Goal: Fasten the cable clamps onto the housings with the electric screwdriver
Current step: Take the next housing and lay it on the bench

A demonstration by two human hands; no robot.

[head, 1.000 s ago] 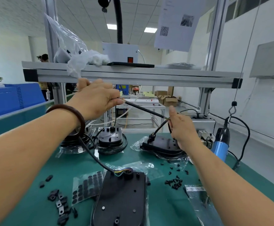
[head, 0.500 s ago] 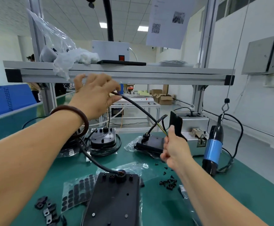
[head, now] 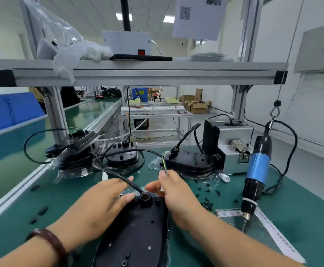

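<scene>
Left hand flat, fingers straight, on housing, lower centre. Right hand pinches cable end (wires bare). Risk: hard tug frays wires, drags housing. Screwdriver hangs right, untouched.

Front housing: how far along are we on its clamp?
Done: cable runs into the front housing. In hand: right hand pinches the cable's wire end, left hand rests on the housing. Left: no clamp visibly fitted; electric screwdriver hangs untouched; loose black parts lie on the mat.
</scene>
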